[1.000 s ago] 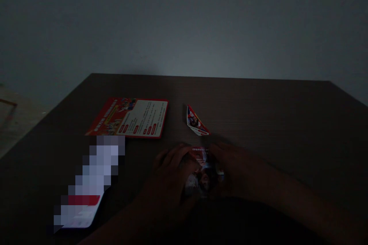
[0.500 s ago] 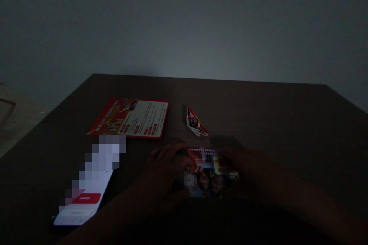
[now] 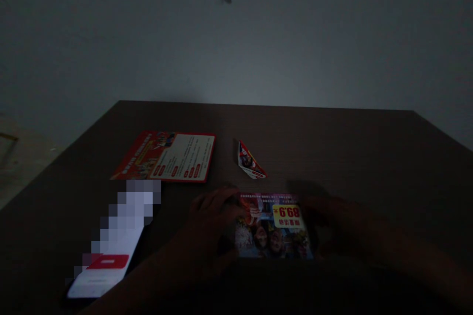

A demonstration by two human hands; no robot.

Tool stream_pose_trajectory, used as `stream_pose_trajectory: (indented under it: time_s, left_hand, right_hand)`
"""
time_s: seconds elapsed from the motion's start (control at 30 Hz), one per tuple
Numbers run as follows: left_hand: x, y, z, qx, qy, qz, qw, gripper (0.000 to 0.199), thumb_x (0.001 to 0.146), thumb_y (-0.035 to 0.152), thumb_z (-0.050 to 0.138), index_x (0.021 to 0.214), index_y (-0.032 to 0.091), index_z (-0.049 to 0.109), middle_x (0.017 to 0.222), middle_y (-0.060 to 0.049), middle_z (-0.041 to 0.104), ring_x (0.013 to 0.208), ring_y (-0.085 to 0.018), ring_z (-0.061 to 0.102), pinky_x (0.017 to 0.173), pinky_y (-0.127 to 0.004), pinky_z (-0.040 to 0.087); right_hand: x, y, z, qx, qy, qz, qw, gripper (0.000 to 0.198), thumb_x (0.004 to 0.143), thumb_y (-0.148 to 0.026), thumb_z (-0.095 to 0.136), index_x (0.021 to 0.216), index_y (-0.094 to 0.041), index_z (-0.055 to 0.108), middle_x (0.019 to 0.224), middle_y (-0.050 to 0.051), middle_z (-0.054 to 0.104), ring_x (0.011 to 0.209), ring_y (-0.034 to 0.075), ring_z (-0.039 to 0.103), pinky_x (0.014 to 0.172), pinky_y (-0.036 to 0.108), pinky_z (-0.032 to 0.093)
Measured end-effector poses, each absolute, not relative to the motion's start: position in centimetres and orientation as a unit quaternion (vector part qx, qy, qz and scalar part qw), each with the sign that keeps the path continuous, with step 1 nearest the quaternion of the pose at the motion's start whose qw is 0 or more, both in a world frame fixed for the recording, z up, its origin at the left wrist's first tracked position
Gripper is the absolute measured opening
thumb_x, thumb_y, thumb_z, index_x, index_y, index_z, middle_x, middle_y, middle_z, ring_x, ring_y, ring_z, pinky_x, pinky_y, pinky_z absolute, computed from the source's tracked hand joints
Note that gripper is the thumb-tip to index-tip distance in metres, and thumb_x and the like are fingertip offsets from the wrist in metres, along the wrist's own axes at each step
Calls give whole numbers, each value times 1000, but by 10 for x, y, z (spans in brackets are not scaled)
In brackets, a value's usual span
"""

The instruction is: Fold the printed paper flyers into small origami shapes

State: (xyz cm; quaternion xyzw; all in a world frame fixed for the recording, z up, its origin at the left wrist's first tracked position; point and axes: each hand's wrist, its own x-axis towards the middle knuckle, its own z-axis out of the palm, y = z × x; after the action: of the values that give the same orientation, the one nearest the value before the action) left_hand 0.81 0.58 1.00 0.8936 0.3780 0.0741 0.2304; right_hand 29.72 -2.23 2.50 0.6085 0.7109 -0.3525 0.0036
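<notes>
A colourful printed leaflet (image 3: 258, 224), with a yellow price patch and pictured people, lies on the dark table in front of me. My left hand (image 3: 212, 221) is at its left edge, fingers over the upper left corner and thumb by the lower left corner, gripping that side. My right hand (image 3: 332, 219) is curved around the right edge with fingers and thumb apart; deep shadow hides whether it touches the paper. Just beyond the leaflet sits a small folded paper piece (image 3: 250, 161), pointed and printed in red, white and dark colours.
A stack of red-and-white printed flyers (image 3: 181, 157) lies at the back left of the table (image 3: 332, 142). Nearer, by my left forearm, a phone (image 3: 121, 236) has its screen lit and partly pixelated. A pale wall (image 3: 295, 39) stands behind the table. The room is dim.
My right hand has shifted right, uncovering the yellow patch and right side of the leaflet. My left hand stays at the left edge. The view has tilted slightly upward.
</notes>
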Motion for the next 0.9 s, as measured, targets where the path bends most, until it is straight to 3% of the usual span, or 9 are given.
stream_pose_trajectory:
  time_s: [0.2, 0.27, 0.33, 0.47, 0.67, 0.9]
  left_hand:
    - [17, -6, 7, 896, 361, 111, 233, 53, 67, 17, 62, 117, 26, 47, 142, -7, 36, 129, -31, 33, 102, -52, 32]
    - [21, -10, 2, 903, 348, 114, 226, 57, 67, 24, 67, 120, 25, 47, 141, -8, 37, 128, -31, 35, 102, -52, 31]
    - [24, -13, -4, 907, 343, 114, 215, 65, 65, 28, 72, 124, 23, 45, 142, -10, 36, 128, -32, 33, 102, -51, 32]
    - [27, -14, -6, 908, 349, 114, 200, 65, 68, 28, 71, 127, 22, 44, 140, -9, 39, 126, -31, 35, 102, -49, 33]
    - [26, -4, 0, 915, 321, 118, 213, 50, 79, 30, 63, 124, 19, 46, 133, -9, 48, 119, -27, 44, 98, -44, 39]
    - [25, 0, -6, 923, 309, 136, 187, 41, 82, 27, 60, 120, 18, 50, 129, -9, 52, 117, -25, 47, 97, -42, 41]
  right_hand:
    - [299, -31, 23, 578, 704, -406, -73, 39, 64, -17, 72, 100, -27, 61, 107, 1, 65, 97, 21, 62, 82, 32, 49]
    - [298, -38, 20, 574, 722, -375, -93, 45, 64, -23, 75, 106, -27, 59, 119, 5, 59, 107, 25, 57, 89, 36, 47]
    - [297, -45, 13, 561, 746, -343, -105, 60, 63, -32, 78, 118, -27, 54, 138, 8, 44, 124, 30, 43, 99, 42, 40]
    - [301, -52, 2, 545, 785, -277, -99, 78, 61, -39, 79, 131, -28, 46, 146, 8, 34, 134, 34, 28, 107, 50, 30]
    - [302, -50, -1, 518, 821, -219, -100, 72, 73, -40, 70, 136, -28, 38, 146, 7, 34, 134, 29, 29, 107, 48, 32]
    - [302, -48, -1, 493, 843, -189, -108, 70, 73, -38, 70, 135, -28, 39, 144, 6, 38, 131, 30, 34, 104, 47, 36]
